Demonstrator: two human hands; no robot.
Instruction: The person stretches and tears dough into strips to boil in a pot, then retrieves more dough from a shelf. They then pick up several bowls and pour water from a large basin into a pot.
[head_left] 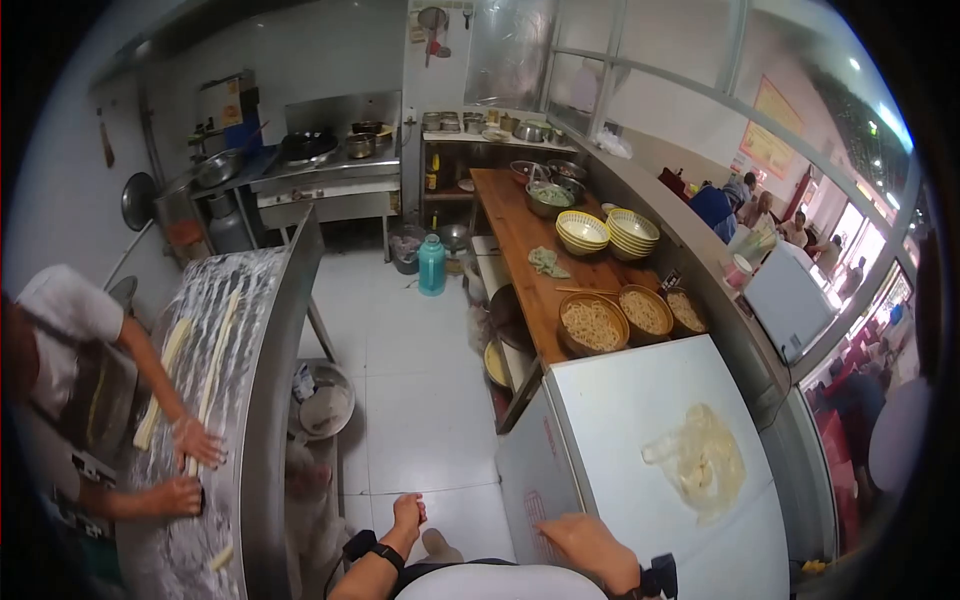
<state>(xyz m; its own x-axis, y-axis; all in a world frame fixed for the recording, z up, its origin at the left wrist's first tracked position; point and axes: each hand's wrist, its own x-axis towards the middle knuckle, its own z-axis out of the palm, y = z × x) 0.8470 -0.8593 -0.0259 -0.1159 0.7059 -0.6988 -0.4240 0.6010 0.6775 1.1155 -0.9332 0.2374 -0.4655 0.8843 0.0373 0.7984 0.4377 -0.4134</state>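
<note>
Over at nine o'clock a co-worker in a white shirt leans on the flour-dusted steel worktable, both that person's hands pressed flat on long pale ropes of dough; a round metal basin sits just beside the table at its foot. At six o'clock the wearer's own left hand, a black watch on the wrist, hangs over the white tiled floor, fingers loosely curled, gripping nothing. At five o'clock the right hand rests palm down, open, on the near edge of the white chest-freezer lid; a crumpled clear plastic bag lies on that lid, well apart from the hand, at four o'clock. At two o'clock, three brown bowls of noodles line the long wooden counter.
</note>
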